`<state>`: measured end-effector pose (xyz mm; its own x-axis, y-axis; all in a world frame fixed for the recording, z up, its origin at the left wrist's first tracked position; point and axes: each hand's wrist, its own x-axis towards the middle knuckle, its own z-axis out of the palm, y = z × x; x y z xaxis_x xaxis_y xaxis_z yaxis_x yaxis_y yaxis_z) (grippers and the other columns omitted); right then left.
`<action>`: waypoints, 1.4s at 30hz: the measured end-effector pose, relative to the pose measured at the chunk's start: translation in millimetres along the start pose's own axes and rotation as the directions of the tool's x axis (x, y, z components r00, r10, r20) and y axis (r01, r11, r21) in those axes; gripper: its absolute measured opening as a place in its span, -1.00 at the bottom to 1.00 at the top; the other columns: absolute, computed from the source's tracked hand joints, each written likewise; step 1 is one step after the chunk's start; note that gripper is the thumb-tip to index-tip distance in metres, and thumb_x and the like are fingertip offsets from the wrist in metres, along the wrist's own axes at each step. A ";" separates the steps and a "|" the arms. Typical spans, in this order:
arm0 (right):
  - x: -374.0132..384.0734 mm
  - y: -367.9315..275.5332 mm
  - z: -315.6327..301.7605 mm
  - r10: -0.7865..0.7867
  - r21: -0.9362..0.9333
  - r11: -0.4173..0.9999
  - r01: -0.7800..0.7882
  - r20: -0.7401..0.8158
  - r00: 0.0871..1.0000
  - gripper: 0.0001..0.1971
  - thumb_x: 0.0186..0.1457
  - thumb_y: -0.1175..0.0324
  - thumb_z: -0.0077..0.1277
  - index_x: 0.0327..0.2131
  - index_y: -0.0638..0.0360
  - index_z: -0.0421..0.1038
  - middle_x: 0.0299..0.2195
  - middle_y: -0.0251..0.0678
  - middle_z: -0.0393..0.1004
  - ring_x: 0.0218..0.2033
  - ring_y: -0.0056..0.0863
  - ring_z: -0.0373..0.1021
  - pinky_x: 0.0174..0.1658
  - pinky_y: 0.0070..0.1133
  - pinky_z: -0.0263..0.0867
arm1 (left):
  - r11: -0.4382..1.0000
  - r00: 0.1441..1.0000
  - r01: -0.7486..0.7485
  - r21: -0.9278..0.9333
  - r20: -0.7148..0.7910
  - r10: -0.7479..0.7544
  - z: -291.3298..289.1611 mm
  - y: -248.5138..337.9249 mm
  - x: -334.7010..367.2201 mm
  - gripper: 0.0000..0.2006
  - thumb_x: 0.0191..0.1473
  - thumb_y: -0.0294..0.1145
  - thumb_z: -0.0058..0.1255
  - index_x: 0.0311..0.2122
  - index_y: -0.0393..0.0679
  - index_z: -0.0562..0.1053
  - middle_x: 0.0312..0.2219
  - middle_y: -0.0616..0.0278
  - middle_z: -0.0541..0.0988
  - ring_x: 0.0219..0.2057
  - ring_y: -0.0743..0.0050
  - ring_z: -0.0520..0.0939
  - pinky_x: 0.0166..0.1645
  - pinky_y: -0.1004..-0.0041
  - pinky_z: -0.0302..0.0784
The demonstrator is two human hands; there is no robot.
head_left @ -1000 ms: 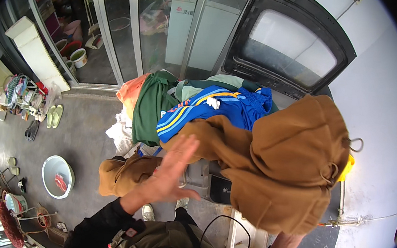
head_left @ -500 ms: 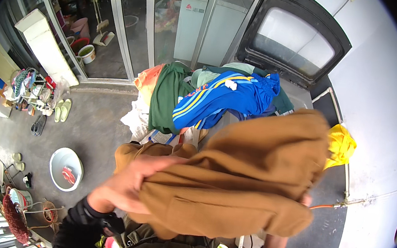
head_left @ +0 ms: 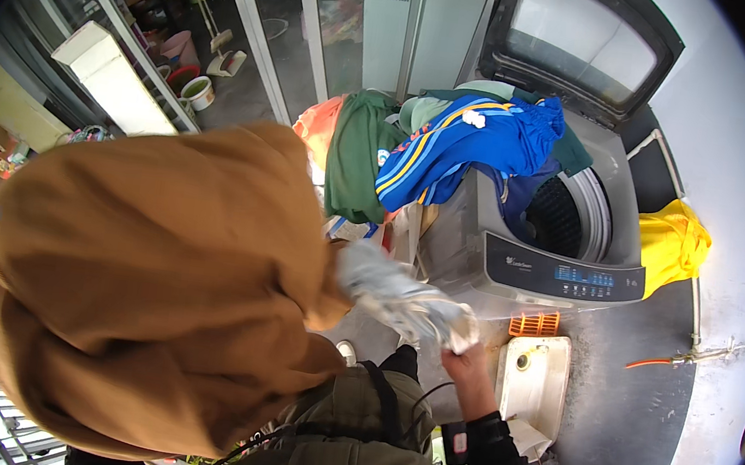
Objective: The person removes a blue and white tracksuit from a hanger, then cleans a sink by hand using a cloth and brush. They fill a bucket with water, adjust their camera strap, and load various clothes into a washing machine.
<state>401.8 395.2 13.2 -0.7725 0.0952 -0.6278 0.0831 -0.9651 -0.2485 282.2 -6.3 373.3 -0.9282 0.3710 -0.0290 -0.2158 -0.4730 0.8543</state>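
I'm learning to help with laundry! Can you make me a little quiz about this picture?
1. True or false: the lid of the washing machine is shut.
2. What is the right hand gripping? A) the pale grey cloth B) the yellow cloth C) the blue jacket
3. Fill in: the big garment filling the left of the picture is ____ in colour.

Key:
1. False; the lid stands up and the drum shows.
2. A
3. Brown
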 end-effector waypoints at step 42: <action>61.3 -7.3 152.2 0.783 -0.977 0.069 0.200 0.177 0.596 -0.55 0.22 0.15 0.02 0.07 0.22 0.32 -0.23 -0.36 0.50 -0.22 -0.59 0.43 -0.13 -0.61 0.36 | 0.653 0.546 0.692 -0.308 -0.368 -0.753 -59.2 -360.0 92.7 -0.59 -0.04 -0.58 0.04 0.00 -0.26 0.43 -0.22 0.10 0.57 -0.24 0.27 0.61 -0.13 0.32 0.58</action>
<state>258.0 370.9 88.8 -0.5070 -0.7423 -0.4381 0.4669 0.1907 -0.8635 255.9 151.0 32.4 -0.4562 0.2644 -0.8497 -0.8765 -0.2986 0.3776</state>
